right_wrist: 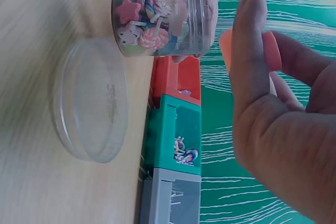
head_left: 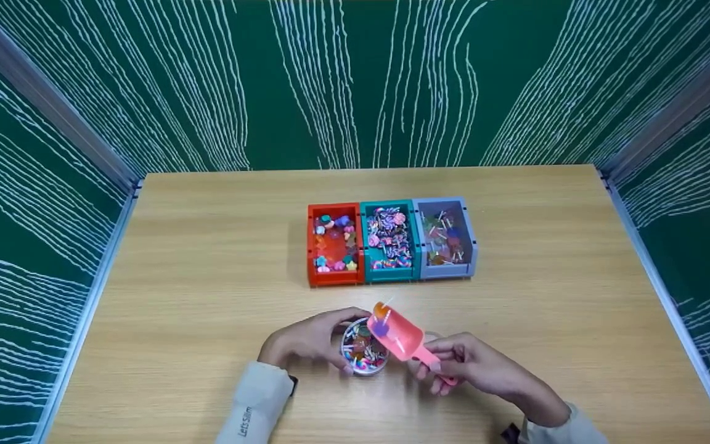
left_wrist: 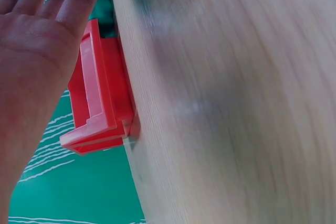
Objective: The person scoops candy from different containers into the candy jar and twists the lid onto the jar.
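My left hand (head_left: 309, 338) curls round a clear round jar (right_wrist: 198, 19) standing on the table. Small candy-shaped charms (right_wrist: 154, 38) fill much of it, among them swirl lollipops and a pink star. A pink scoop (head_left: 405, 342) is tilted over the jar's right rim, its handle pinched by the fingers and thumb of my right hand (head_left: 484, 365). At the scoop's lip lie an orange lollipop charm (head_left: 381, 309) and a purple one (head_left: 380, 328). In the left wrist view the palm (left_wrist: 37, 56) shows, with the jar barely visible at the top corner.
Behind the jar, three joined bins hold charms: red (head_left: 312, 246), green (head_left: 420, 246) and grey-blue (head_left: 469, 246). A clear round lid (right_wrist: 94, 100) lies on the table near my right hand. Green walls with white lines surround the wooden table (head_left: 207, 246).
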Motion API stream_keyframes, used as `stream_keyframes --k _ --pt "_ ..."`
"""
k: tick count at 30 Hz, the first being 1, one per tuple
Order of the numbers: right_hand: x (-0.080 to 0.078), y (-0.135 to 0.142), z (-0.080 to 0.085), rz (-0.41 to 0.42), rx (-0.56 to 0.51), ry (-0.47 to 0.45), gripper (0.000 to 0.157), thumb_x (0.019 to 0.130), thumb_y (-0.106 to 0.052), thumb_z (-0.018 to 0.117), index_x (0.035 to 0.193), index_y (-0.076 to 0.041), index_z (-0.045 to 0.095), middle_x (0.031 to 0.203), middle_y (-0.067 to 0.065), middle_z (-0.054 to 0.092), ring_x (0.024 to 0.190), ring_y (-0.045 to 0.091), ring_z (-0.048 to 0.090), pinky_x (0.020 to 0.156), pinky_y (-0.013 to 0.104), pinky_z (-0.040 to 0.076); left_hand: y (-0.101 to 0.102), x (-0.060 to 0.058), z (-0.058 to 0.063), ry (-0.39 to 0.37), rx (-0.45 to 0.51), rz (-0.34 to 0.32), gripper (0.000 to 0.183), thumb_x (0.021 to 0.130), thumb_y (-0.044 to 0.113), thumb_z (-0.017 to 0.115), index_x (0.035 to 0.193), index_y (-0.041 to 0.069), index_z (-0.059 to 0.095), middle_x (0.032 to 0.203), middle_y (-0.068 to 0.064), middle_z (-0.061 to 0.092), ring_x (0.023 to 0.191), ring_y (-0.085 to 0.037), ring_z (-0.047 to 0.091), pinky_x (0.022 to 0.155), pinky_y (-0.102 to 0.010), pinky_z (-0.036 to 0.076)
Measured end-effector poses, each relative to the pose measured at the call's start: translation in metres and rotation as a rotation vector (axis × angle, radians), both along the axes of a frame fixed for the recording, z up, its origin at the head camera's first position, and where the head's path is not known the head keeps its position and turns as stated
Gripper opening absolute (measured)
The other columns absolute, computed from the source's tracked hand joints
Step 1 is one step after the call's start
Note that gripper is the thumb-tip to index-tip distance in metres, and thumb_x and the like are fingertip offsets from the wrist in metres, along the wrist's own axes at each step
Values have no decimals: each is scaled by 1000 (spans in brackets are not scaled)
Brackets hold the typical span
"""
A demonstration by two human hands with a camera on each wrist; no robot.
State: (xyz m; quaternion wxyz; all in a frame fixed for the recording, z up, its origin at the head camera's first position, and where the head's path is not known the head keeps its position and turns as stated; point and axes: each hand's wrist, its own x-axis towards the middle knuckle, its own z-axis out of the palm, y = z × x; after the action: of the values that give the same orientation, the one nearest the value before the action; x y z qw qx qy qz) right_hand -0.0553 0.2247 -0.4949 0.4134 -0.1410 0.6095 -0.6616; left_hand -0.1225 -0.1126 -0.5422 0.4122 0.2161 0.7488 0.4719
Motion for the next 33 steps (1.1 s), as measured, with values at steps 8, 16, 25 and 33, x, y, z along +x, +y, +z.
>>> stream_keyframes --k 8,16,25,33 --pt "0 -5 7 88 53 104 32 103 6 50 129 9 69 101 5 77 79 8 73 72 23 62 0 1 -2 9 53 -6 87 78 12 94 149 43 53 143 17 59 142 -20 47 124 -51 32" --pt "-5 -9 25 125 196 179 31 100 6 54 122 1 75 95 9 78 71 10 71 66 27 62 -1 1 -2 6 53 -2 85 80 12 94 147 45 54 142 17 59 141 -19 47 124 -52 33" --pt "-13 -15 47 180 363 255 28 99 4 58 117 -2 78 83 0 75 60 9 65 54 20 55 -1 0 -1 2 35 -2 82 82 16 93 148 44 54 144 19 58 145 -20 45 125 -54 30" --pt "-15 -23 57 206 458 288 22 100 1 60 107 -4 79 74 -3 68 54 10 58 50 17 48 -1 0 -3 10 53 -15 82 81 16 93 146 48 54 146 21 57 146 -19 44 126 -54 28"
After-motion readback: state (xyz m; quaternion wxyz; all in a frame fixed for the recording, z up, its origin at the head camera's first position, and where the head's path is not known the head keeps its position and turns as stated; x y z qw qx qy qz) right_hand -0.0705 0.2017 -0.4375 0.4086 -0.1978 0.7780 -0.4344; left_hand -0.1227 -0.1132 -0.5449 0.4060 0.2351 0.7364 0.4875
